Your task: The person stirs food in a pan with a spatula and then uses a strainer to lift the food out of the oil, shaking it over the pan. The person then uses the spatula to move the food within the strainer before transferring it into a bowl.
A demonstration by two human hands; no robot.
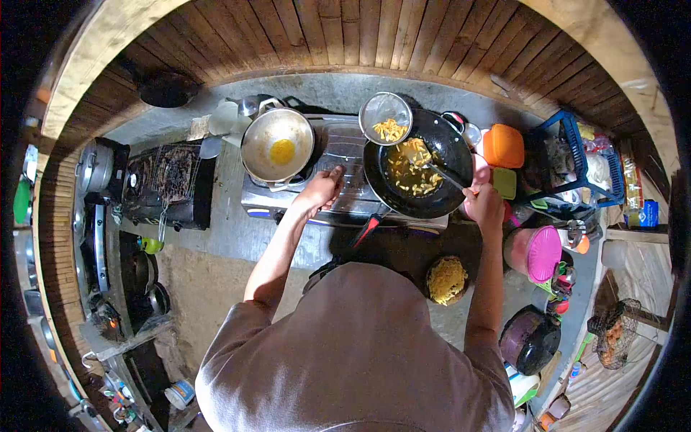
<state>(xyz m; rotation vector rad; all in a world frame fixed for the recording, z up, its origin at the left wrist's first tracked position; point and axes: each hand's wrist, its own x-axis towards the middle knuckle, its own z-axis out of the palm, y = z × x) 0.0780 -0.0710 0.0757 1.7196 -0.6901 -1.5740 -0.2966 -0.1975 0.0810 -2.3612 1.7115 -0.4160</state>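
1. Step in hand, by judgement: stirring yellow pieces (410, 173) frying in the wok (450, 144) with a spatula (446, 175).
2. Right hand (486, 205) just off the wok's near right rim, fingers clamped on the spatula's handle.
3. Left hand (320, 189) resting on the stove (349, 140), between the pan (252, 155) and the wok; fingers loosely apart, gripping nothing visible.
4. Spatula: long axis slanting from near right to far left, handle end at the right hand, working end pointing far left and down among the pieces near the wok's middle.
5. Wok on the stove's right burner, on the counter; red handle (367, 230) pointing near and left.
6. Strainer (378, 108) at the wok's far left rim, holding more pieces.
7. Next move, as a judgement: calls for keeping the working end low under the pieces, lifting them clear of the oil towards the strainer without splashing.
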